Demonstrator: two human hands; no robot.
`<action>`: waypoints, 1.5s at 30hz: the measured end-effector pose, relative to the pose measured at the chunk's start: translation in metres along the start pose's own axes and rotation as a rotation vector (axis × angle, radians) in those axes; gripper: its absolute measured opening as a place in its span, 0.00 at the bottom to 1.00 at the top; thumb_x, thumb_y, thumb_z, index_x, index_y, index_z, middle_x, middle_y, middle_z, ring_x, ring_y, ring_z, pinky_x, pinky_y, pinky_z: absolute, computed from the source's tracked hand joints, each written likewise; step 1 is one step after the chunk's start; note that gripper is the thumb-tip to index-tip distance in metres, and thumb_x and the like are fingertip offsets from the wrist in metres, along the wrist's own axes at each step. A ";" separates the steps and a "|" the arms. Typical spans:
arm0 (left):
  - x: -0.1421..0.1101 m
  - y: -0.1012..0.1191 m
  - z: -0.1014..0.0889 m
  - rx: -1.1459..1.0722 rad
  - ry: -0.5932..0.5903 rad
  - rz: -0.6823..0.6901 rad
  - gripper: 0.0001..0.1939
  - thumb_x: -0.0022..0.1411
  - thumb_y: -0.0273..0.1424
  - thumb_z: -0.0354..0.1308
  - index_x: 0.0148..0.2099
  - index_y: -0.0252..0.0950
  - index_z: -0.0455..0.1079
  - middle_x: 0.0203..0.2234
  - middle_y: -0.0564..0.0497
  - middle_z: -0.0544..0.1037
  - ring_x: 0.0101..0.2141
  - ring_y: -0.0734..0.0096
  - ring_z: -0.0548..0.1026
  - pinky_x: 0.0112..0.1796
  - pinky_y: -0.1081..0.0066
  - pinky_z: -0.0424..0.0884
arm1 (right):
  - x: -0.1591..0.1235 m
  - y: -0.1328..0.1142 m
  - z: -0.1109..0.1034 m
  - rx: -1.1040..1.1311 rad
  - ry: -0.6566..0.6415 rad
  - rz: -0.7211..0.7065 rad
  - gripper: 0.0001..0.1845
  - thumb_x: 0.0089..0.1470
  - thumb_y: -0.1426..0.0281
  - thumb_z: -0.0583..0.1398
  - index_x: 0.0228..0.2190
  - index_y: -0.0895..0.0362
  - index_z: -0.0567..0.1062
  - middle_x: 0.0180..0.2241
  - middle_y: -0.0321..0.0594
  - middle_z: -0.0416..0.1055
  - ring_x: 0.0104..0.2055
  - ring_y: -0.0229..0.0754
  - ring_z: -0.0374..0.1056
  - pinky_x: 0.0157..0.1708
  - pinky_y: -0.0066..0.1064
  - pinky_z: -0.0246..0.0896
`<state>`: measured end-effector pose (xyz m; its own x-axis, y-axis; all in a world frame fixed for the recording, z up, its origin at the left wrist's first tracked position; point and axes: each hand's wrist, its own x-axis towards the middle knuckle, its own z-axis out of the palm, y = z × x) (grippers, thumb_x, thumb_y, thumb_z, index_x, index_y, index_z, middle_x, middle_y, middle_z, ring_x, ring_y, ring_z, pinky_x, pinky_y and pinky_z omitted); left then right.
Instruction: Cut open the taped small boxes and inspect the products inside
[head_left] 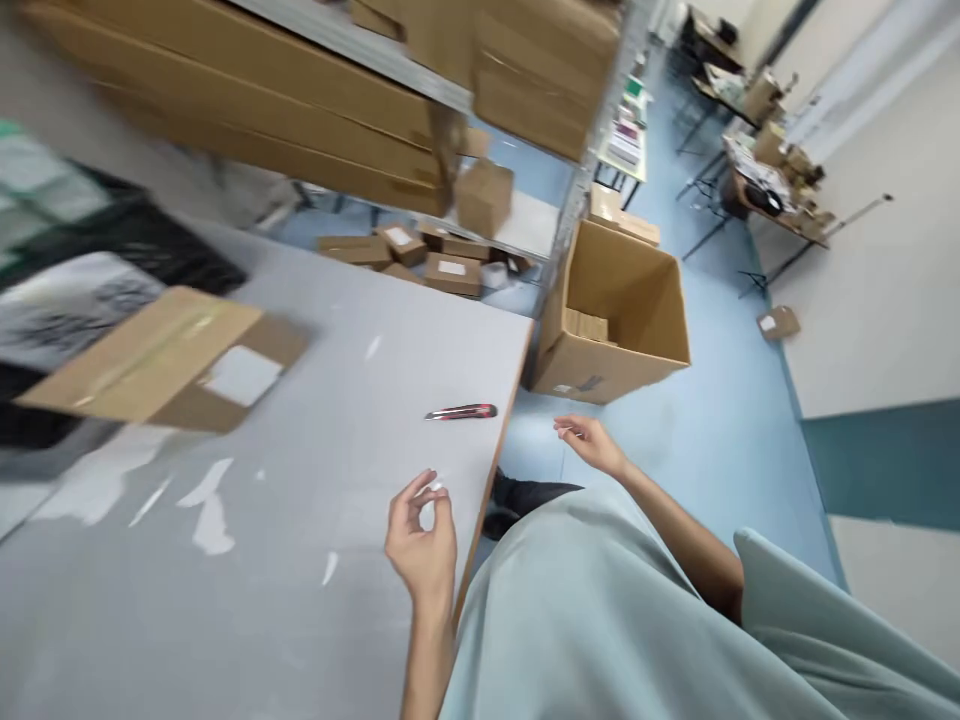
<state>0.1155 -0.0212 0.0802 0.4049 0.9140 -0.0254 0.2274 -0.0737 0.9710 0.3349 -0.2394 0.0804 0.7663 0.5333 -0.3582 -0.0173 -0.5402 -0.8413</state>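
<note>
My left hand point(424, 545) hovers over the grey table point(322, 560) near its right edge. Its thumb and fingers are curved with a gap between them, and a whitish patch shows there that I cannot make out. A red and black utility knife point(460, 412) lies on the tabletop just beyond this hand. My right hand point(590, 445) hangs past the table edge above the floor, fingers loosely stretched and holding nothing I can see. Further left on the table rests a closed cardboard box point(150, 350) with a white label, slightly blurred.
A large open carton point(622, 365) with cardboard pieces inside stands on the floor beyond the table corner. Metal shelving point(566, 215) carries long boxes. White scraps point(212, 522) lie on the tabletop. Black and white packages point(90, 290) are at far left, and desks point(772, 195) line the right wall.
</note>
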 end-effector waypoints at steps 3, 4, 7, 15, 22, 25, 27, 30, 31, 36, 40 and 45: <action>-0.011 0.022 0.043 0.001 -0.178 0.090 0.16 0.71 0.40 0.65 0.56 0.38 0.81 0.51 0.44 0.86 0.41 0.65 0.84 0.57 0.57 0.82 | -0.035 0.031 -0.060 0.002 0.179 0.113 0.15 0.70 0.63 0.65 0.53 0.54 0.87 0.54 0.50 0.89 0.53 0.53 0.87 0.58 0.47 0.81; -0.014 0.029 0.054 0.004 -0.214 0.112 0.16 0.71 0.39 0.65 0.56 0.38 0.81 0.51 0.44 0.86 0.41 0.66 0.84 0.56 0.58 0.82 | -0.042 0.040 -0.073 0.010 0.221 0.140 0.16 0.70 0.63 0.65 0.53 0.54 0.87 0.54 0.50 0.89 0.52 0.52 0.87 0.58 0.47 0.81; -0.025 0.040 0.086 0.014 -0.272 0.125 0.15 0.71 0.37 0.65 0.56 0.38 0.81 0.51 0.44 0.85 0.39 0.67 0.83 0.54 0.60 0.82 | -0.047 0.066 -0.096 0.066 0.290 0.197 0.16 0.70 0.63 0.64 0.54 0.53 0.87 0.56 0.50 0.89 0.52 0.51 0.87 0.59 0.46 0.80; -0.033 0.045 0.223 0.048 -0.468 0.112 0.16 0.70 0.35 0.64 0.56 0.39 0.82 0.51 0.45 0.86 0.42 0.66 0.84 0.56 0.61 0.81 | 0.010 0.124 -0.152 0.194 0.285 0.206 0.19 0.72 0.62 0.63 0.57 0.55 0.86 0.56 0.49 0.88 0.52 0.51 0.87 0.59 0.43 0.81; 0.001 0.027 0.403 0.242 -0.556 -0.059 0.20 0.66 0.33 0.59 0.58 0.37 0.80 0.51 0.42 0.87 0.42 0.64 0.84 0.54 0.62 0.81 | 0.124 0.175 -0.263 -0.251 0.226 0.225 0.22 0.78 0.70 0.57 0.64 0.55 0.82 0.65 0.53 0.82 0.64 0.54 0.80 0.69 0.45 0.73; 0.022 0.014 0.483 0.423 -0.647 -0.052 0.20 0.65 0.30 0.56 0.55 0.36 0.80 0.51 0.41 0.87 0.42 0.62 0.84 0.55 0.62 0.80 | 0.185 0.196 -0.310 -0.457 0.161 0.185 0.24 0.81 0.69 0.54 0.68 0.58 0.79 0.67 0.56 0.79 0.71 0.56 0.74 0.75 0.46 0.65; 0.038 0.006 0.532 0.576 -0.724 0.008 0.17 0.69 0.29 0.54 0.54 0.36 0.81 0.51 0.40 0.87 0.45 0.60 0.84 0.57 0.61 0.77 | 0.222 0.213 -0.334 -0.560 0.072 0.248 0.23 0.83 0.68 0.52 0.67 0.60 0.79 0.64 0.58 0.81 0.68 0.57 0.74 0.72 0.44 0.66; 0.060 -0.007 0.592 0.856 -0.910 0.059 0.17 0.79 0.35 0.52 0.50 0.36 0.82 0.48 0.38 0.86 0.48 0.54 0.84 0.55 0.62 0.74 | 0.262 0.240 -0.355 -0.663 -0.112 0.381 0.23 0.85 0.65 0.50 0.61 0.60 0.82 0.59 0.57 0.84 0.62 0.55 0.78 0.61 0.39 0.71; 0.066 -0.011 0.607 0.956 -0.978 0.053 0.18 0.81 0.37 0.51 0.48 0.36 0.82 0.47 0.37 0.86 0.48 0.52 0.83 0.52 0.62 0.73 | 0.271 0.248 -0.358 -0.680 -0.165 0.409 0.23 0.86 0.63 0.50 0.57 0.59 0.83 0.58 0.56 0.85 0.60 0.55 0.79 0.57 0.37 0.71; 0.080 -0.030 0.646 1.323 -1.092 -0.068 0.22 0.80 0.40 0.52 0.43 0.38 0.85 0.46 0.34 0.88 0.46 0.44 0.84 0.42 0.60 0.67 | 0.286 0.271 -0.353 -0.709 -0.221 0.504 0.26 0.86 0.55 0.51 0.48 0.54 0.84 0.48 0.49 0.89 0.50 0.52 0.83 0.45 0.34 0.64; 0.081 -0.032 0.653 1.422 -1.086 -0.155 0.21 0.77 0.39 0.53 0.44 0.39 0.88 0.44 0.34 0.89 0.45 0.42 0.85 0.39 0.61 0.64 | 0.286 0.269 -0.347 -0.752 -0.200 0.626 0.24 0.83 0.55 0.54 0.48 0.54 0.85 0.41 0.47 0.89 0.43 0.52 0.83 0.38 0.34 0.56; 0.084 -0.032 0.653 1.435 -1.197 -0.209 0.23 0.78 0.40 0.53 0.44 0.39 0.89 0.44 0.34 0.89 0.44 0.43 0.85 0.38 0.62 0.61 | 0.287 0.260 -0.347 -0.786 -0.213 0.699 0.21 0.82 0.59 0.55 0.47 0.54 0.86 0.39 0.45 0.89 0.40 0.49 0.82 0.33 0.34 0.46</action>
<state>0.7211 -0.2024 -0.1083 0.4550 0.2732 -0.8476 0.5629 -0.8258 0.0360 0.7726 -0.4528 -0.1011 0.6173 0.0049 -0.7867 0.0679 -0.9966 0.0471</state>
